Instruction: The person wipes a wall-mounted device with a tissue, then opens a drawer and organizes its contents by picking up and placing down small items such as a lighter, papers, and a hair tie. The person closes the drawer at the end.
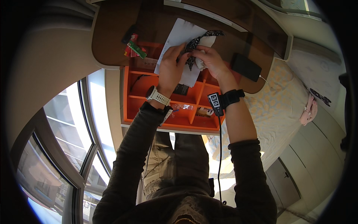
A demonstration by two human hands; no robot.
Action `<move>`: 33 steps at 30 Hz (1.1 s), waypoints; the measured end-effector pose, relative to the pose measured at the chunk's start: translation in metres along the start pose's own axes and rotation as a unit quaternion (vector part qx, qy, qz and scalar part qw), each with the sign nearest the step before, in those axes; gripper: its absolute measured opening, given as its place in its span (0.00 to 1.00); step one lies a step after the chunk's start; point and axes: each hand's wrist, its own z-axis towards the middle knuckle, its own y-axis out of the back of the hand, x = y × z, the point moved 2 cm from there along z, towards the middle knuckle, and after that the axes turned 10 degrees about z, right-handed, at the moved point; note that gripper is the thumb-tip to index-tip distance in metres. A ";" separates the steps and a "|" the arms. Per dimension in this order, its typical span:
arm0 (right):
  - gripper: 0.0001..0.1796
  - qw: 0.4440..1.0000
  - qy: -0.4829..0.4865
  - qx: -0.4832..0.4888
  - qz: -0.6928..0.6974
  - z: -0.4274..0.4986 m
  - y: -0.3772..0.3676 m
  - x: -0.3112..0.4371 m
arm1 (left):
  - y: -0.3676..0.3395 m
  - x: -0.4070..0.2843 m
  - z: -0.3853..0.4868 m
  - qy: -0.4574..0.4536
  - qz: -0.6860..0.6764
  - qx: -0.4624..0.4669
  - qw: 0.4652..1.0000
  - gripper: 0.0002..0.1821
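Both my hands meet over white paper sheets (179, 33) that lie at the front of the desk and overhang the open drawer. Between them is a strip of black cloth with a white pattern (193, 44), its far end trailing up and right across the paper. My left hand (171, 63) grips the strip from the left, thumb and fingertips together. From the other side, my right hand (213, 61) pinches it near the same spot. A crumpled white piece (200, 63), perhaps tissue, sits under my right fingers; its hold is partly hidden.
Below the hands, an orange divided drawer insert (156, 99) holds small items. Red and green packets (136, 49) lie on the dark desktop (109, 42) at left. A black rectangular device (246, 67) with a white cable lies at right. A black cable (220, 156) hangs from my right wrist.
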 end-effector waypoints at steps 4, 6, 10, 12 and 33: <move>0.12 0.998 0.001 0.026 -0.057 0.000 0.002 0.001 | -0.001 0.015 -0.001 0.159 -0.076 0.009 0.984 0.14; 0.12 0.996 -0.014 0.024 -0.082 -0.001 0.001 0.004 | 0.006 0.019 -0.002 0.213 -0.127 0.011 0.969 0.14; 0.22 0.988 0.099 -0.044 -0.109 -0.011 -0.002 0.020 | 0.032 0.018 -0.007 0.277 -0.187 -0.017 0.942 0.14; 0.24 0.985 0.134 -0.057 -0.091 -0.024 0.003 0.027 | 0.048 0.015 -0.011 0.261 -0.216 -0.046 0.940 0.13; 0.08 0.838 0.150 -0.171 -0.497 -0.147 0.102 -0.135 | -0.099 -0.049 -0.035 -0.083 0.143 0.148 0.975 0.08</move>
